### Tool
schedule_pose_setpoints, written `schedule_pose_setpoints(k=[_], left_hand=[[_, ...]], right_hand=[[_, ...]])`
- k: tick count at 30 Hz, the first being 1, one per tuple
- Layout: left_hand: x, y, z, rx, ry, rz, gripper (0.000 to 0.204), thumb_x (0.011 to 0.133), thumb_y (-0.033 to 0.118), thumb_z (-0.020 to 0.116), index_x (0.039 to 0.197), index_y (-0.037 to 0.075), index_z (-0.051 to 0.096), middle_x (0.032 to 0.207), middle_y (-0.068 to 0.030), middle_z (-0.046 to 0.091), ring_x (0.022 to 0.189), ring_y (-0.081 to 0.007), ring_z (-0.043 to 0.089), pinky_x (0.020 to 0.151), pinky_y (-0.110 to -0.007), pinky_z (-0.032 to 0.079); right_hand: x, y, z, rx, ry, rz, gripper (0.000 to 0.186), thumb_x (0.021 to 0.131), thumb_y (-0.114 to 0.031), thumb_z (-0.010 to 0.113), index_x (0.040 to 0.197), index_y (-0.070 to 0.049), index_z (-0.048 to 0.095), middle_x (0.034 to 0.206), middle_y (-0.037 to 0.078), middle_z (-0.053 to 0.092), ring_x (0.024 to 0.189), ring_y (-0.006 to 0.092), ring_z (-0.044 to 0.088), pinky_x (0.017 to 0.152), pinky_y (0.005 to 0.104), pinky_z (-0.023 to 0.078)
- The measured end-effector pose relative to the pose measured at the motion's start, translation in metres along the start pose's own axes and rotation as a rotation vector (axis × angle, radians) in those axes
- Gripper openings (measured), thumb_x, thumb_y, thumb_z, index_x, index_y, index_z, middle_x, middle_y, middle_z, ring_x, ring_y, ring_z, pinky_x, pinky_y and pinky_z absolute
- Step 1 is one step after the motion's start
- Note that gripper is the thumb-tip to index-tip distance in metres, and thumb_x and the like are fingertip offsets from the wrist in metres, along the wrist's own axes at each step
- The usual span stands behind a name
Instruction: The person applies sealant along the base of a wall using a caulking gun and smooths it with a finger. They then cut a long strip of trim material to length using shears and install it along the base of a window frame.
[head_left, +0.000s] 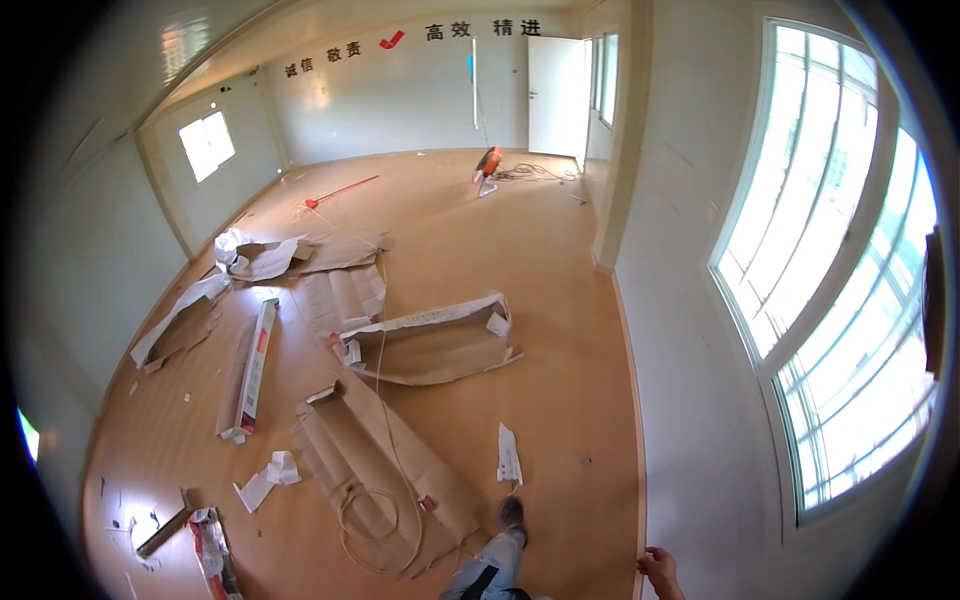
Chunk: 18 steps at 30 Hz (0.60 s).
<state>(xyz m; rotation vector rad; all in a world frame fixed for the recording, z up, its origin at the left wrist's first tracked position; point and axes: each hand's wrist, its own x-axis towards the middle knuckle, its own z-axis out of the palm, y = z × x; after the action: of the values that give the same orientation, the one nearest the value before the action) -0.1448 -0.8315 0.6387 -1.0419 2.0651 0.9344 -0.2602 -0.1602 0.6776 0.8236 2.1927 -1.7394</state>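
At the lower right edge, my right hand (660,573) is beside the white wall with its fingers curled in. Whatever it holds, if anything, is too small to make out. My left hand is out of view. Below me my leg in light blue jeans (494,562) ends in a dark shoe (512,513) on the wood-toned floor. Just ahead of the shoe lies a torn white strip of paper (508,455). Left of my leg, a flattened brown cardboard sheet (400,450) carries a loosely looped pale cord (345,520).
An opened long cardboard box (430,322) lies mid-floor, with a narrow white box (257,365) to its left. Torn cardboard (185,320) spreads farther left. An orange device (487,165) stands at the back near an open white door (556,95). Barred windows (800,200) line the right wall.
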Motion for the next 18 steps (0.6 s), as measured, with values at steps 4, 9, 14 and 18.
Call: schedule_pose_setpoints(k=[4, 9, 14, 18], left_hand=[[0.081, 0.093, 0.011, 0.006, -0.003, -0.076, 0.03, 0.091, 0.032, 0.061, 0.105, 0.009, 0.075, 0.102, -0.0158, 0.072, 0.099, -0.0265, 0.069, 0.084, -0.039, 0.053], [0.182, 0.253, -0.003, 0.024, 0.084, -0.115, 0.032, 0.091, 0.034, 0.061, 0.106, 0.009, 0.074, 0.106, -0.0167, 0.072, 0.103, -0.0287, 0.068, 0.085, -0.04, 0.053], [0.244, 0.545, -0.019, -0.16, 0.013, 0.487, 0.032, 0.091, 0.034, 0.063, 0.11, 0.009, 0.073, 0.107, -0.0149, 0.072, 0.104, -0.0278, 0.068, 0.089, -0.039, 0.052], [0.259, 0.739, -0.066, -0.165, -0.154, 0.657, 0.03, 0.093, 0.029, 0.065, 0.113, 0.007, 0.071, 0.101, -0.0121, 0.073, 0.095, -0.0234, 0.069, 0.085, -0.035, 0.052]], right_hand=[[0.096, -0.031, 0.027, 0.327, -0.223, -0.086, 0.045, 0.096, -0.03, 0.066, 0.131, -0.004, 0.057, 0.109, 0.01, 0.067, 0.097, 0.0202, 0.065, 0.083, 0.0378, 0.055], [0.159, -0.108, 0.044, -0.348, -0.254, 0.142, 0.049, 0.095, -0.036, 0.065, 0.128, -0.001, 0.058, 0.107, 0.017, 0.067, 0.101, 0.0301, 0.064, 0.086, 0.044, 0.052], [0.212, -0.239, -0.004, -0.757, -0.201, 0.25, 0.053, 0.094, -0.041, 0.065, 0.128, -0.002, 0.059, 0.121, 0.021, 0.065, 0.113, 0.0318, 0.063, 0.098, 0.0496, 0.049], [0.322, -0.262, -0.016, -0.461, -0.083, 0.396, 0.044, 0.092, -0.038, 0.066, 0.119, -0.003, 0.062, 0.109, 0.018, 0.067, 0.101, 0.0293, 0.064, 0.089, 0.0472, 0.05]])
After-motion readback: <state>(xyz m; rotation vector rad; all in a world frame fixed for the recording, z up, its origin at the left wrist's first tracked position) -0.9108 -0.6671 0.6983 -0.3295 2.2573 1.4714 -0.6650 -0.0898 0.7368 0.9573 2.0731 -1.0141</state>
